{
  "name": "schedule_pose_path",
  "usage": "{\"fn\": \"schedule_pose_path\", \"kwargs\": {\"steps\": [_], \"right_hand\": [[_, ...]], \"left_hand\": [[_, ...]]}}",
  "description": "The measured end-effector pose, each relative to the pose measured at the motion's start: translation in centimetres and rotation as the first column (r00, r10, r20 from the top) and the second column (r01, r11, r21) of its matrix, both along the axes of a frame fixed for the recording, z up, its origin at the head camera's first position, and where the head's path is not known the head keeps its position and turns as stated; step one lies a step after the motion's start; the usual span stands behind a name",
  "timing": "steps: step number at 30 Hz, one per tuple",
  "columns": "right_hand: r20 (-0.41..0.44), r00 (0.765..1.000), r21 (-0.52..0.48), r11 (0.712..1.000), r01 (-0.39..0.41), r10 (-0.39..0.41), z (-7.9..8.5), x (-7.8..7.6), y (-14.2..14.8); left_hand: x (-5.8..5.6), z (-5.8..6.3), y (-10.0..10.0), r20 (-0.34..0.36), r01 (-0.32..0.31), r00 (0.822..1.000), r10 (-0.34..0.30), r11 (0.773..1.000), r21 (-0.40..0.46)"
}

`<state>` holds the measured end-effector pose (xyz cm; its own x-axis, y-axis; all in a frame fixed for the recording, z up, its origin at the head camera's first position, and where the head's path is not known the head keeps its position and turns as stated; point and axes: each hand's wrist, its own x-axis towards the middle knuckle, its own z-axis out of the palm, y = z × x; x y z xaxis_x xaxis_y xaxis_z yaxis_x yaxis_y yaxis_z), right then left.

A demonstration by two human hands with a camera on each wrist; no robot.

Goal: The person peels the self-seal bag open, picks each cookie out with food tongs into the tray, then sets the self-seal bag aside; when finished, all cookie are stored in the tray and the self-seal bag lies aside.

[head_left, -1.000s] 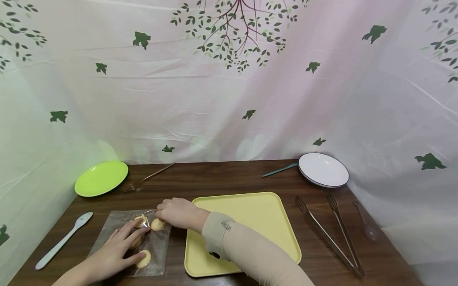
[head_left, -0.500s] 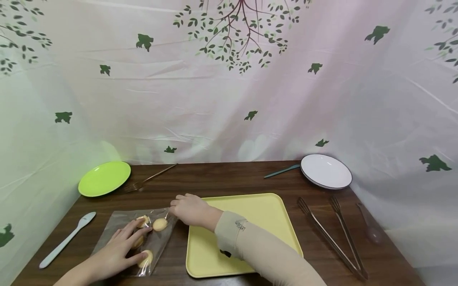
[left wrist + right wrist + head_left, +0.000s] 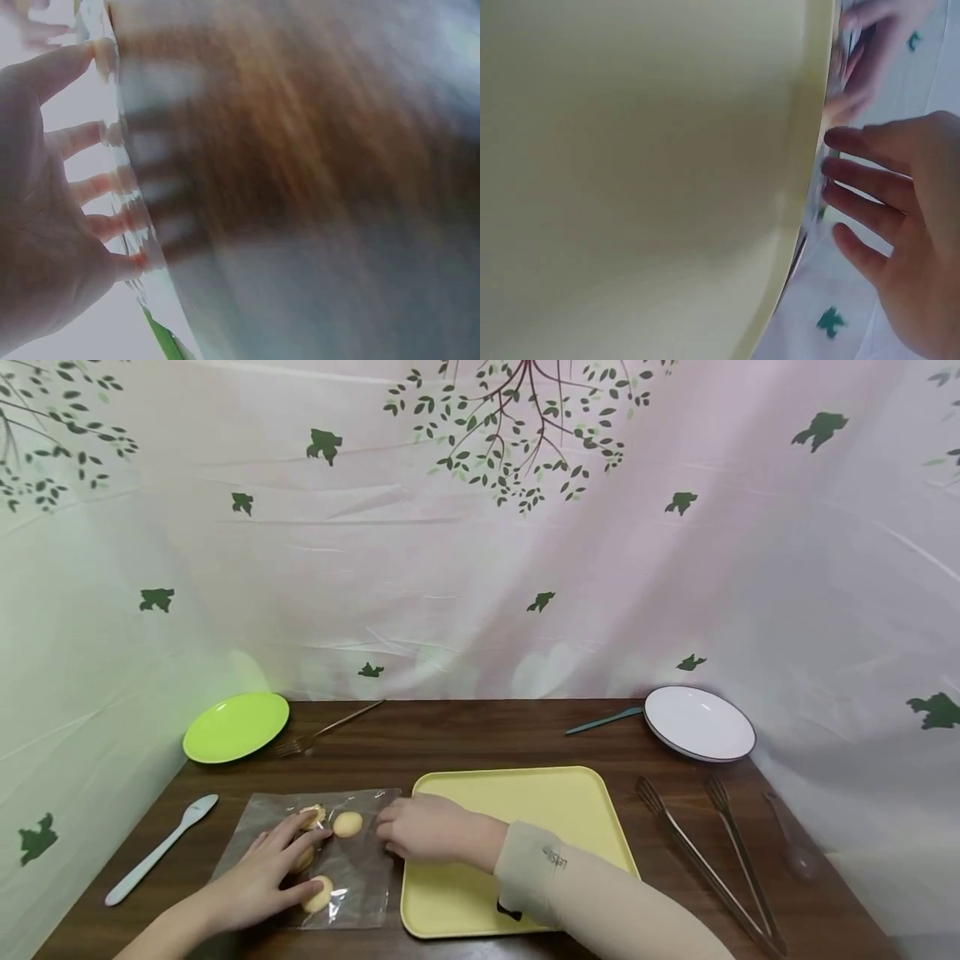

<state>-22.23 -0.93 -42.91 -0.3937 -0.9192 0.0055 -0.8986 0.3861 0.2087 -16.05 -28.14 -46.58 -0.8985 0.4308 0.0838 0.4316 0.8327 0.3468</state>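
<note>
Bag (image 3: pixel 366 878) beneath splayed left hand (image 3: pixel 258 878)

Left hand (image 3: pixel 264 880): bare past the wrist | Right hand (image 3: pixel 442 832): bare | long beige fabric right sleeve (image 3: pixel 630 910) | wide beige cuff (image 3: pixel 525 864) | small dark lettering (image 3: pixel 555 857) near cuff, illegible | small black piece (image 3: pixel 509 911) at cuff's side toward dark brown wooden table's (image 3: pixel 465 731) near edge
</note>
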Motion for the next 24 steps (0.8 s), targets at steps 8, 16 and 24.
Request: {"fn": "schedule_pose_path", "kwargs": {"steps": [8,16,24], "right_hand": [[0.144,0.987,0.140,0.989,0.054,-0.075,0.2,2.8,1.0],[0.194,0.971,0.163,0.980,0.111,-0.143,0.4,3.4,1.1],[0.232,0.961,0.169,0.980,0.110,-0.148,0.3,3.3,0.9]], "left_hand": [[-0.9,1.0,0.4,-0.106,-0.055,0.993,0.044,0.994,-0.099],[-1.3,0.9,0.0,-0.146,-0.082,0.987,0.073,0.995,-0.060],[-1.8,0.7,-0.4,0.010,-0.164,0.986,0.164,0.982,0.097]]}}
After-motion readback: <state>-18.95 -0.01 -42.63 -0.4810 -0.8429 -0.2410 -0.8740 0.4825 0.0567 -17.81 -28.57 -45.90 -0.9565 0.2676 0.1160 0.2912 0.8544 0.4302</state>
